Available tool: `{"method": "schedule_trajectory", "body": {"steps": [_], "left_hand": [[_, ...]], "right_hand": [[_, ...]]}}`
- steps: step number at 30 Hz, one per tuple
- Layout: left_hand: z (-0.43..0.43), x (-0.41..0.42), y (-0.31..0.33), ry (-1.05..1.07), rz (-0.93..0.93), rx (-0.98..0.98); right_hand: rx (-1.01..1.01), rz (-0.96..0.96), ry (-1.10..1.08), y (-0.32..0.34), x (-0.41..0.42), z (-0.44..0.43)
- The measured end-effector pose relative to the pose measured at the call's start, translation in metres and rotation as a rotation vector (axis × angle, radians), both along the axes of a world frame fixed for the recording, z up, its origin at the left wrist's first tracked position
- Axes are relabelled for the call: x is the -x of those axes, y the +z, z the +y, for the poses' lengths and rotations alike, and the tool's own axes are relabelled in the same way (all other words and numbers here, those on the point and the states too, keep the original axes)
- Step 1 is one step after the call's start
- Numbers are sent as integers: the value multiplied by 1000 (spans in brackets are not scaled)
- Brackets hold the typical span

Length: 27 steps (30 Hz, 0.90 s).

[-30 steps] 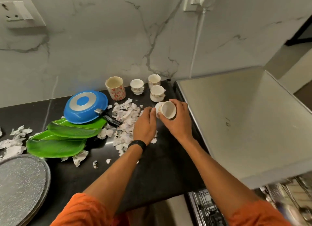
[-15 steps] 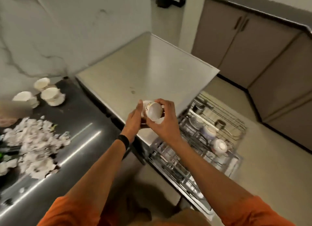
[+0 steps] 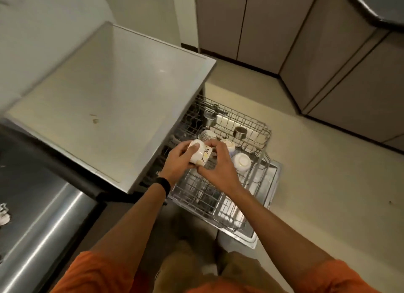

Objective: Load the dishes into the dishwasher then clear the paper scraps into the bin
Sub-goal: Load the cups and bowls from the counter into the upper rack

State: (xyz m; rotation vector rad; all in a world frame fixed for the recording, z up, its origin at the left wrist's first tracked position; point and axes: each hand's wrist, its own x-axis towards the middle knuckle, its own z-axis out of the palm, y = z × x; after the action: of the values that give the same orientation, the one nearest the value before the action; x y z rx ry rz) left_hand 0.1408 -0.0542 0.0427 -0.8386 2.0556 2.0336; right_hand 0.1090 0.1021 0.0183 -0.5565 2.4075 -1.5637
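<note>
The dishwasher rack (image 3: 197,193) stands pulled out and partly loaded. Upturned cups (image 3: 240,160) and a steel tumbler (image 3: 239,132) sit in it, with much wire still bare. Loading looks about midway, and clearing the scraps looks unstarted, since white bits (image 3: 4,217) lie on the counter. The right hand (image 3: 219,168) and left hand (image 3: 175,163) both grip a teacup (image 3: 201,156) just above the rack. It is glossy white with gold-and-black markings, and it is tipped on its side.

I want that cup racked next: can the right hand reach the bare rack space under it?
Probably yes: the right hand, holding the cup with the left hand, hovers over a bare stretch of the rack, and nothing visible lies between.
</note>
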Motion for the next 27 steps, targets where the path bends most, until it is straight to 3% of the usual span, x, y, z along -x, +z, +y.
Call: {"method": "schedule_trajectory", "body": {"steps": [4, 7, 17, 27], "left_hand": [[10, 20, -29, -150, -4, 234], [15, 39, -46, -207, 15, 294], [10, 85, -117, -69, -114, -27], [13, 85, -223, -38, -307, 102]], "right_hand": [[-98, -42, 87, -20, 24, 25], [-175, -85, 108, -28, 48, 34], [-225, -290, 123, -86, 102, 33], [-379, -493, 129, -172, 101, 17]]}}
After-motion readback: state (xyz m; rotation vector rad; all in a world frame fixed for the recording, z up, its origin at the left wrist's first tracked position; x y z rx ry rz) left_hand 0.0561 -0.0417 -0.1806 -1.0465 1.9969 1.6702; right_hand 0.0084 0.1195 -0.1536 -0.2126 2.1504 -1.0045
